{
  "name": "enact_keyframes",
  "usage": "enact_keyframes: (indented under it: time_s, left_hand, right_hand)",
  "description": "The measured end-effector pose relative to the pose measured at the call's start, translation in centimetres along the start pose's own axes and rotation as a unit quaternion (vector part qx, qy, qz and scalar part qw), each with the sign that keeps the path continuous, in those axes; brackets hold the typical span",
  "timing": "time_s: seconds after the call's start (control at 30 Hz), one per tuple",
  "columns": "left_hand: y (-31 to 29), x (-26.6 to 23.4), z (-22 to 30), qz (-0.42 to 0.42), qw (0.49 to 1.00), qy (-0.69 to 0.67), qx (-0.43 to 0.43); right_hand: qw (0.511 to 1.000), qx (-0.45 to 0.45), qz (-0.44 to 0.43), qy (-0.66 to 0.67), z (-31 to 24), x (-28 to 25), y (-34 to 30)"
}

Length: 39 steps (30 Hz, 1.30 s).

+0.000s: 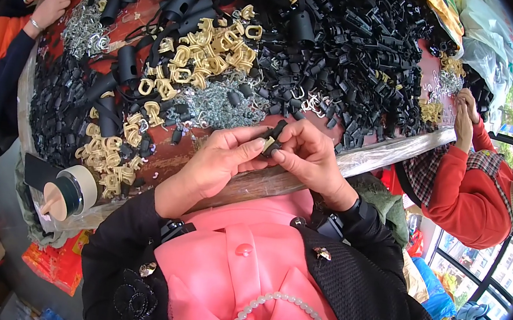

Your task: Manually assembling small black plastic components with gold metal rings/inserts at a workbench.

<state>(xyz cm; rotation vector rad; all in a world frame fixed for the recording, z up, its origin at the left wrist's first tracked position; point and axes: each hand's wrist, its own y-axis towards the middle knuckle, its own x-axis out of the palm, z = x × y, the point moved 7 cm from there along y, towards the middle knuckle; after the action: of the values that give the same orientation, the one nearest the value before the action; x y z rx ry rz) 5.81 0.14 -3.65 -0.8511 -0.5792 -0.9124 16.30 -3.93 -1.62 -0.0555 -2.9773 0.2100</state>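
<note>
Just above the table's near edge, both hands meet on a small black plastic part (277,131) with a beige piece (268,143) showing against it. My left hand (222,159) pinches it from the left, thumb on top. From the right, the thumb and fingers of my right hand (310,157) close on its other side. Beyond the hands lie a heap of small silver metal pieces (219,102), a pile of beige plastic pieces (218,48) and a wide spread of small black parts (350,63). The fingers hide some of the held part.
A plastic-wrapped table edge (389,159) runs in front of me. Black tubes (182,3) lie at the back. Near left stand a spool (65,198) and a dark flat rectangle (40,171). Co-workers' hands are at far left (52,10) and right (463,123).
</note>
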Motion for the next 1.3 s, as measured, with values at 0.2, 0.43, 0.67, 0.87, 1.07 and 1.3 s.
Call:
enact_keyframes:
  time_s: [0.2, 0.43, 0.67, 0.87, 1.07, 1.3]
  left_hand:
    - [0.1, -0.6, -0.4, 0.016, 0.999, -0.04, -0.032]
    - [-0.2, -1.2, -1.0, 0.04, 0.997, -0.039, -0.057]
    - [-0.1, -0.5, -0.1, 0.006, 0.997, 0.068, -0.025]
    - [0.1, -0.4, 0.2, 0.017, 0.995, 0.101, -0.008]
    - [-0.3, 0.3, 1.6, 0.029, 0.991, 0.133, -0.006]
    - [-0.7, -1.0, 1.7, 0.068, 0.993, 0.09, 0.036]
  right_hand:
    - [0.998, 0.022, -0.012, 0.057, 0.1, -0.2, 0.2]
    - [0.996, 0.03, -0.018, 0.084, -0.4, 0.4, -0.1]
    - [0.974, -0.102, 0.024, -0.199, -2.7, 0.2, -0.1]
    - [0.943, -0.186, 0.045, -0.27, -2.6, 0.1, 0.1]
    - [0.925, -0.211, 0.081, -0.306, -4.5, 0.0, 0.3]
    - [0.822, -0.278, 0.213, -0.45, -8.6, -4.4, 5.4]
